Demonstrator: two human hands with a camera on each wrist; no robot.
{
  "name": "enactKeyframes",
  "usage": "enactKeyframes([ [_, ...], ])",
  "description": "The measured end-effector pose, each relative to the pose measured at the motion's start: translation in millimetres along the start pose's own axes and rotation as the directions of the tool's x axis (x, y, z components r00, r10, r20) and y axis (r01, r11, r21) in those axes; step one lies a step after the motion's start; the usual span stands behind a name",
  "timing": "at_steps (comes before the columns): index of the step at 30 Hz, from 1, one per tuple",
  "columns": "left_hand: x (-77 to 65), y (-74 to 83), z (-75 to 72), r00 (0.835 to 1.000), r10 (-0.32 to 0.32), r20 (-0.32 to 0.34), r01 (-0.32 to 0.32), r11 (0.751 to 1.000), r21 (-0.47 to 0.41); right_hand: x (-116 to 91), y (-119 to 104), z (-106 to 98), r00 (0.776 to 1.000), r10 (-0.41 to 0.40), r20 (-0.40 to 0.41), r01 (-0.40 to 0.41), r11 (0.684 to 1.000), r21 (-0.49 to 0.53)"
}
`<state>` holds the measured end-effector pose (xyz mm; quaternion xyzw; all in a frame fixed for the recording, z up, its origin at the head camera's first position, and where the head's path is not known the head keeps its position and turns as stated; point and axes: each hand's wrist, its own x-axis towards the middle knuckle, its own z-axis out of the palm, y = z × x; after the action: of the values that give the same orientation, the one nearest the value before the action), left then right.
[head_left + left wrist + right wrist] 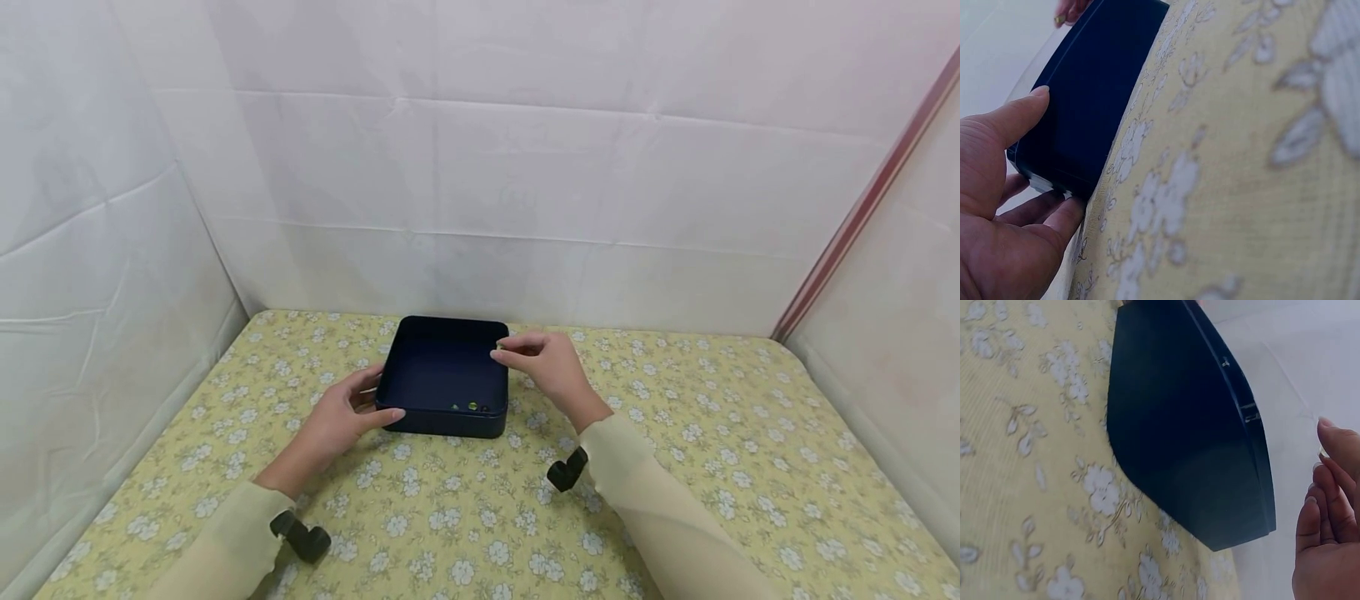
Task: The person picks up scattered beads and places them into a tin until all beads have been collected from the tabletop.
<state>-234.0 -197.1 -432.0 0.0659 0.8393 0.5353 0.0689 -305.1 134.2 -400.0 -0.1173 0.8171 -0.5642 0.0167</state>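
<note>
A dark blue square box with an open top stands on the table. My left hand holds its near left corner, the thumb along the front wall and the fingers at the left side. Above the right rim, my right hand pinches a tiny yellowish object between thumb and forefinger; its kind is too small to tell. Inside, along the front wall, lie a small green piece, a yellow-green piece and a dark reddish piece. The right wrist view shows the box's outer wall beside the pinching fingers.
A yellow cloth with white flowers covers the table. White sheeting hangs behind it and at both sides. A reddish strip runs down the right corner. Each wrist wears a black camera mount.
</note>
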Motion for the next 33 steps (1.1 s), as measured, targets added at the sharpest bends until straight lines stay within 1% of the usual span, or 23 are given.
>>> enactKeyframes([
  [5, 0.2, 0.5, 0.1, 1.000, -0.003, -0.005, 0.003, 1.000, 0.007, 5, -5, 4, 1.000, -0.006, 0.016, 0.005, 0.999, 0.033],
  [12, 1.7, -2.0, -0.5, 1.000, 0.011, -0.004, -0.011, 1.000, 0.013, 13, -13, 12, 0.999, -0.037, 0.014, 0.037, 0.999, 0.009],
  [17, 1.6, -2.6, -0.6, 1.000, 0.015, 0.002, -0.015, 1.000, 0.003, 20, -18, 20, 0.999, -0.025, 0.019, 0.025, 0.999, 0.032],
  [22, 1.3, -2.6, -0.6, 1.000, 0.008, 0.000, -0.008, 1.000, -0.006, 27, -25, 30, 1.000, 0.013, 0.026, -0.015, 0.998, 0.059],
  [27, 2.1, -3.0, -0.7, 1.000, 0.008, -0.004, -0.008, 1.000, -0.006, 31, -33, 40, 0.999, 0.018, 0.032, -0.019, 0.999, 0.049],
  [33, 2.5, -2.4, -0.8, 1.000, 0.005, -0.005, -0.005, 1.000, 0.000, 36, -33, 48, 0.999, 0.028, 0.032, -0.029, 0.998, 0.052],
])
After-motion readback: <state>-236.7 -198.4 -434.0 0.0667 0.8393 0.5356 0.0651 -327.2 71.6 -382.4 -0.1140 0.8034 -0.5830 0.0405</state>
